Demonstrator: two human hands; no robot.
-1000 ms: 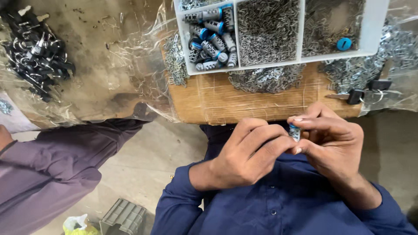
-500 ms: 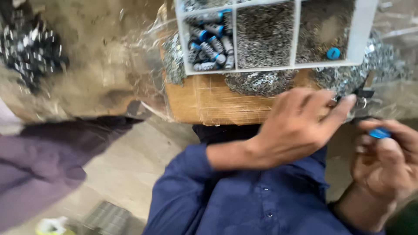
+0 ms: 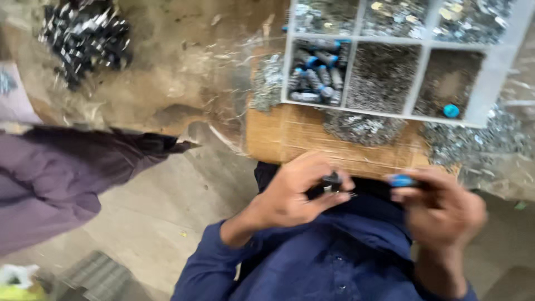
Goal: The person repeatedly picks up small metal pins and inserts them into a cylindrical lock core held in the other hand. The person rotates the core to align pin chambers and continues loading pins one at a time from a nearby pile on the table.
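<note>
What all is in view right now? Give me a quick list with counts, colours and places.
divided tray: one, white, top right on the board, its compartments filled with small metal parts
blue-tipped cylinders: several, grey with blue ends, in the tray's left compartment
blue cap: one, in the tray's right compartment
wooden board: one, tan, under the tray
loose metal parts: a grey heap, spilling over the board's front edge
dark clips: one pile, black and silver, top left
purple sleeve: one, another person's, at left
left hand: holds a small dark part
right hand: holds a blue-tipped piece
</note>
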